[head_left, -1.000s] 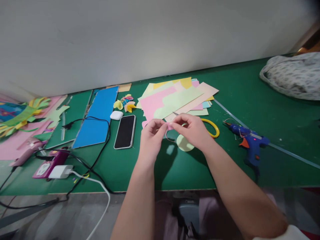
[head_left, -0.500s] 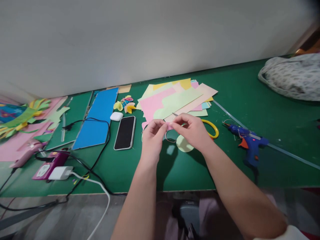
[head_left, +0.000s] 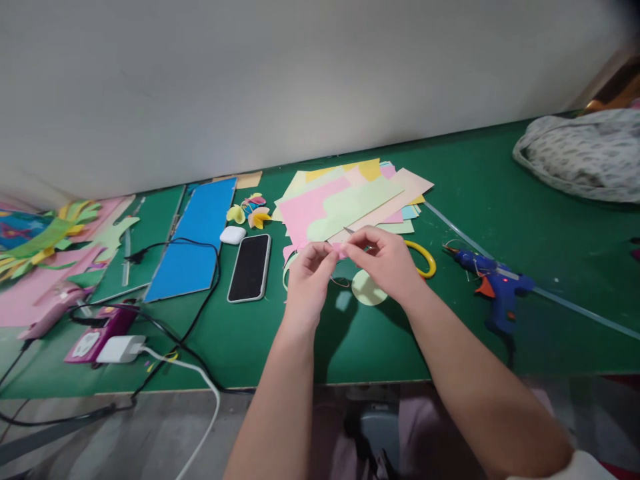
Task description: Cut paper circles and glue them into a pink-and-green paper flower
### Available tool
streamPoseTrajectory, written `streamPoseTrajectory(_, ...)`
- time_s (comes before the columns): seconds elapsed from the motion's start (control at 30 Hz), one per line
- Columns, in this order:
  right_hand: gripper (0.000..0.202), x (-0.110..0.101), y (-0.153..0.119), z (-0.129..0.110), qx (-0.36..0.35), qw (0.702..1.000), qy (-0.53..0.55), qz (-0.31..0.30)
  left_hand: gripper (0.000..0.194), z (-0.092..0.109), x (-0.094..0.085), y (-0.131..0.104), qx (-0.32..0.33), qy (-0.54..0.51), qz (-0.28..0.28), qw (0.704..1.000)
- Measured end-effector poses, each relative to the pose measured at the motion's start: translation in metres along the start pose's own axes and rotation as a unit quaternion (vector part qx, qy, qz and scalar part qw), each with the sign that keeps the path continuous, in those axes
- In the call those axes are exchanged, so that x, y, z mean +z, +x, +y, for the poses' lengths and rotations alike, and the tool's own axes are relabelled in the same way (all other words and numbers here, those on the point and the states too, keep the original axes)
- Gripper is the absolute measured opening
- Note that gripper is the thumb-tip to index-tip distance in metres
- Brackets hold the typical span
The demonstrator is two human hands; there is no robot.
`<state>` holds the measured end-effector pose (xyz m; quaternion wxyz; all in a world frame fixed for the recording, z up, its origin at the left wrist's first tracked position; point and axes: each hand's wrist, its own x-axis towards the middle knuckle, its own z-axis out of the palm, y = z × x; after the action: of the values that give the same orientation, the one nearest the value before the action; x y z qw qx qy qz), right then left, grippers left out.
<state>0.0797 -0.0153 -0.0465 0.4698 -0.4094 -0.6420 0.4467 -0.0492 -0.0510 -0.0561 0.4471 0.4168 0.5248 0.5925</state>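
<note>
A small pink paper piece [head_left: 339, 250] is pinched between the fingertips of my left hand [head_left: 313, 270] and my right hand [head_left: 383, 257]. Both hands are closed and nearly meet above the table. Below and between them lies a pale green paper circle [head_left: 369, 288]. Scissors with a yellow handle [head_left: 428, 260] rest under my right hand, which hides much of them; a blade tip shows beyond the knuckles. Just past my fingers is a pile of pastel paper sheets [head_left: 350, 200]. Pale green and pink scraps peek out beside my left hand.
On the right lies a blue glue gun [head_left: 500, 280] with a glue stick and lit red light. To the left are a phone [head_left: 250, 268], a white earbud case [head_left: 233, 235], a blue board [head_left: 193, 240], paper petals [head_left: 256, 212], a magenta power strip [head_left: 103, 333] and trailing cables. A patterned cloth bag [head_left: 580, 153] sits at far right.
Both hands hold nearly the same place, with slight finger shifts around the pink paper. The whole view has moved a little; nothing on the table is visibly displaced.
</note>
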Motion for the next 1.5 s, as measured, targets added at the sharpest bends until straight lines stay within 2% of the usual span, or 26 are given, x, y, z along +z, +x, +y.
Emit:
streamPoseTrajectory(0.33,0.009,-0.001,0.0,0.001,0.018,1.0,0.023,0.0,0.01,-0.004,-0.002,0.002,0.026,0.034,0.003,0.999)
streamPoseTrajectory(0.7,0.012,-0.002,0.001,0.001,0.023,0.999,0.025,-0.001,0.006,-0.002,-0.004,0.002,0.042,0.082,-0.018,0.996)
streamPoseTrajectory(0.87,0.011,-0.002,0.001,0.002,0.03,0.999,0.038,-0.012,0.005,-0.002,-0.008,0.001,0.069,0.144,-0.033,0.987)
streamPoseTrajectory(1.17,0.012,-0.002,0.002,0.0,0.029,0.999,0.029,-0.019,0.008,0.005,-0.016,-0.001,0.079,0.264,-0.062,0.959)
streamPoseTrajectory(1.5,0.014,-0.003,0.002,0.001,0.032,0.999,0.028,-0.026,0.006,0.01,-0.016,-0.001,0.063,0.303,-0.081,0.948)
